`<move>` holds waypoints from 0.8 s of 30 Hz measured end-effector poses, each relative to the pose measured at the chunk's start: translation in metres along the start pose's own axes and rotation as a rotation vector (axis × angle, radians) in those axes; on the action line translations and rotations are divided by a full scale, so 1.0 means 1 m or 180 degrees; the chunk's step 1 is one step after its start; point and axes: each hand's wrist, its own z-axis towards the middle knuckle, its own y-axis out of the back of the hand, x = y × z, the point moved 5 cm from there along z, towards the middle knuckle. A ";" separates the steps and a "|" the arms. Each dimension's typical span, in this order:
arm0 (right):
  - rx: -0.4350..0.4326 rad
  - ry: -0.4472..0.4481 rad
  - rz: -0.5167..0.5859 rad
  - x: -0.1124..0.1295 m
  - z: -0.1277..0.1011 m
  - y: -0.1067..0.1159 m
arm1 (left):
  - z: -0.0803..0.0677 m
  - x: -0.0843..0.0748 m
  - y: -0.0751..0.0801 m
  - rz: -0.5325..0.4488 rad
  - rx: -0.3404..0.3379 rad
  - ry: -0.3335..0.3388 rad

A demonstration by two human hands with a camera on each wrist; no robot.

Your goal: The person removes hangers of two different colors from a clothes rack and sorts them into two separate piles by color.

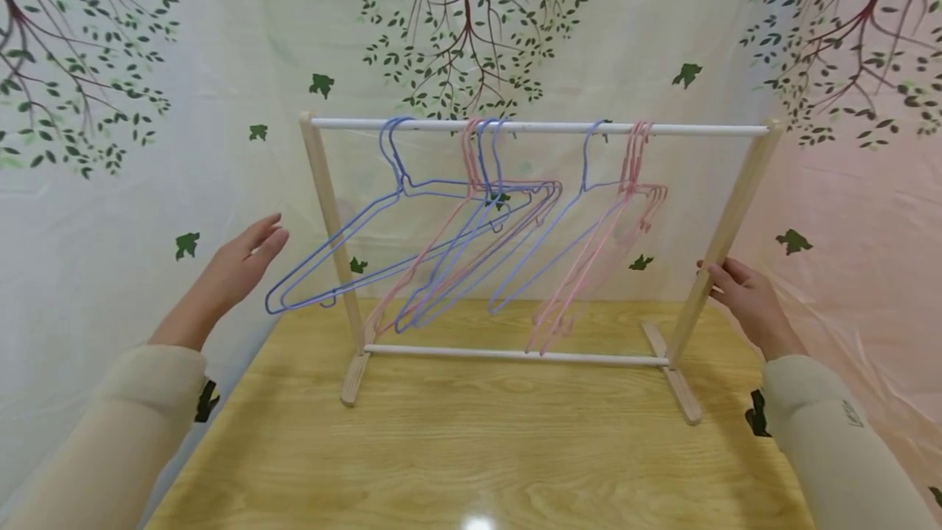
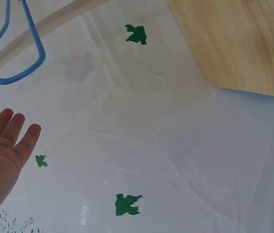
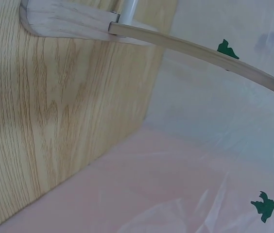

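Wooden rack (image 1: 724, 231) holds blue and pink hangers (image 1: 471, 244); right hand (image 1: 743, 301) grips its post, left hand (image 1: 235, 268) open.

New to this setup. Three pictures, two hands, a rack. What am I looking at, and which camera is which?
No machine here: a person works with bare hands. The wide picture comes from a camera on the head, looking forward and down. The other two come from cameras worn on each wrist.

On the wooden table stands a small wooden rack with a white top rail. Blue and pink wire hangers hang from it.

The left hand is open in the air beside the rack's left post, near the outermost blue hanger, holding nothing. The right hand touches the right post; how firmly is hard to tell. Behind hangs a sheet printed with trees.
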 end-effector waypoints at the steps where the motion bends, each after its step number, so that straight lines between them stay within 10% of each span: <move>1: -0.0014 -0.0005 0.0058 0.000 0.000 0.000 | 0.002 -0.005 -0.001 -0.0027 0.0003 -0.0023; 24: -0.0046 0.0070 0.0503 -0.006 0.000 -0.003 | 0.032 -0.060 -0.031 -0.0070 -0.0481 -0.0638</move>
